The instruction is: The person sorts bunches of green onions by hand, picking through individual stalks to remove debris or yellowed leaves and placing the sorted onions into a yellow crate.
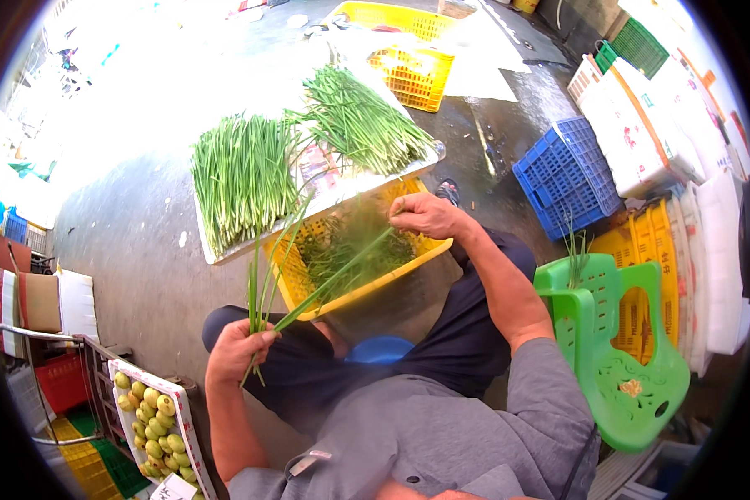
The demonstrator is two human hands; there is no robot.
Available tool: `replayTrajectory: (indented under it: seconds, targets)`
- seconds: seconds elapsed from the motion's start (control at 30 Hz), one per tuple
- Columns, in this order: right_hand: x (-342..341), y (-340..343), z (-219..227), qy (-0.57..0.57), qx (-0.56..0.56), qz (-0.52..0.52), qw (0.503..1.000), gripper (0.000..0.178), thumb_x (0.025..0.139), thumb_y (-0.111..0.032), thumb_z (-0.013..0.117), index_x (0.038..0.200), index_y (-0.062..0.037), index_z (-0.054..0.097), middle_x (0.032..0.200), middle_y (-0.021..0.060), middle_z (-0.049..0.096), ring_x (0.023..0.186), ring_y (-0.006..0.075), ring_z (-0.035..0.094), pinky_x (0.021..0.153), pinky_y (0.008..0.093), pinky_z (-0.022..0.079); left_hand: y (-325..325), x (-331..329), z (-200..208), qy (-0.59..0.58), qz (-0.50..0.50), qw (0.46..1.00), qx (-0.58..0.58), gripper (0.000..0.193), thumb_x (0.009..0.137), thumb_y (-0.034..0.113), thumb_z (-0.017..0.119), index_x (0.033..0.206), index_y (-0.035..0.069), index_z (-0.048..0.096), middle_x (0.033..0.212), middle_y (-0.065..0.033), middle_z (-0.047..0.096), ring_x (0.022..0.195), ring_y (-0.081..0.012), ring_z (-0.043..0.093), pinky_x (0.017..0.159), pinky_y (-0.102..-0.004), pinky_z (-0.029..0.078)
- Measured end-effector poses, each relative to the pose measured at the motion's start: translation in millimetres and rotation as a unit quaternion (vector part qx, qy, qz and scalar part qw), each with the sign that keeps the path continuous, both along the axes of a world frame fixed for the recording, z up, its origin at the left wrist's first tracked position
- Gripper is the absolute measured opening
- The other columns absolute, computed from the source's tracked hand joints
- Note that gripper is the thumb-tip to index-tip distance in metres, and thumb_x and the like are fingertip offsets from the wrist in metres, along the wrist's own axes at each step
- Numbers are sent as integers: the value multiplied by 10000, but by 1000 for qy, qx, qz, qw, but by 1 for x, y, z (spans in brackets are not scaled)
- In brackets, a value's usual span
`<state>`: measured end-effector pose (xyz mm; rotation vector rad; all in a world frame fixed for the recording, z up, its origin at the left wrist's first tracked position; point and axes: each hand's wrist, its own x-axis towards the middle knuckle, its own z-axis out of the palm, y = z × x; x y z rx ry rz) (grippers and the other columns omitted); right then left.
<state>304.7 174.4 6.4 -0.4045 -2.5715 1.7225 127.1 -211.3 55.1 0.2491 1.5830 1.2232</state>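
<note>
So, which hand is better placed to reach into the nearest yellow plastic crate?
Probably the right hand: it appears over the crate; the left hand is farther away. Both grip long green stalks.

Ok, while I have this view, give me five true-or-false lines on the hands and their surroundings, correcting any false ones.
1. The left hand holds several green stalks. True.
2. The right hand rests on the plastic chair. False: it pinches the end of a long green strand.
3. The yellow basket contains loose greens. True.
4. The plastic chair is red. False: it is green.
5. Two piles of greens lie beyond the yellow basket. True.
</note>
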Motion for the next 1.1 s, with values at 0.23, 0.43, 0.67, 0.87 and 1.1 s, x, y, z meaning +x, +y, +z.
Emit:
replayTrajectory:
  seconds: [0.23,0.43,0.67,0.87,1.1]
  targets:
    - [21,22,-23,33,-150,-123,980,155,907,-194,611,900,-41,636,744,27,628,646,109,602,576,247,487,13,-36,18,-39,33,985,166,165,908,109,575,1002,-27,579,655,-26,502,499,-105,455,458,-234,374]
    - [4,-19,-103,-14,298,-28,954,397,841,-279,645,1119,-1,582,936,164,653,800,324,627,722,374,501,110,-35,6,-145,114,931,315,186,971,156,511,1099,23,533,802,-42,533,651,-159,539,517,-296,446]
    - [-30,-33,-42,41,344,-104,932,392,849,-313,647,1107,-20,614,942,161,651,816,294,629,732,351,497,151,-56,-38,-239,188,872,383,149,985,138,488,1110,72,536,889,-72,593,729,-201,588,617,-365,482]
    - [-48,-85,-11,19,-246,-177,953,419,987,-324,488,1237,10,519,989,109,645,852,181,639,761,323,511,168,-54,-39,-264,229,842,411,140,974,133,514,1104,88,539,853,-55,606,718,-191,599,627,-352,501]
    - [-90,-163,-11,178,-490,-273,808,459,1024,-311,377,1374,-16,351,1345,129,454,1150,209,524,916,338,449,184,-37,-60,-254,260,836,412,97,960,121,535,1048,82,553,828,-66,630,738,-214,630,667,-387,545]
